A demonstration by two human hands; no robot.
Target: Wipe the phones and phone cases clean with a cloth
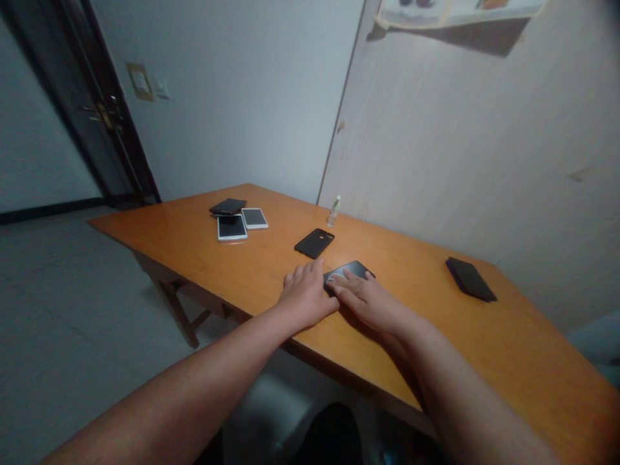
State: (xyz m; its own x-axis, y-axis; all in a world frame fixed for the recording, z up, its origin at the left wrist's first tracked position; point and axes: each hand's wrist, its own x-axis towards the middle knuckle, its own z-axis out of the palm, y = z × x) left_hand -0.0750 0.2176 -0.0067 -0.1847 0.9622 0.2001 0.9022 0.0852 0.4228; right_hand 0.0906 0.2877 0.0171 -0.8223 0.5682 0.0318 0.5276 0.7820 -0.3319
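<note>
A dark smartphone (359, 266) lies flat on the wooden table in front of me, partly covered by my hands. My left hand (304, 294) holds its left end, thumb on the near side and fingers on the far side. Over the phone's surface, my right hand (365, 298) presses a small whitish cloth (334, 278) with its fingers; most of the cloth is hidden. Just beyond the phone lies a black phone case (314, 243) with cutouts at one end. A small clear bottle (334, 212) with a pale top stands behind the case.
On the left of the table (174, 239) are two white-framed devices, one nearer (232, 227) and one beside it (254, 218), with a dark wallet-like item (228, 206) behind. A dark flat case (470, 279) lies at the right. The wall (436, 142) rises behind the table.
</note>
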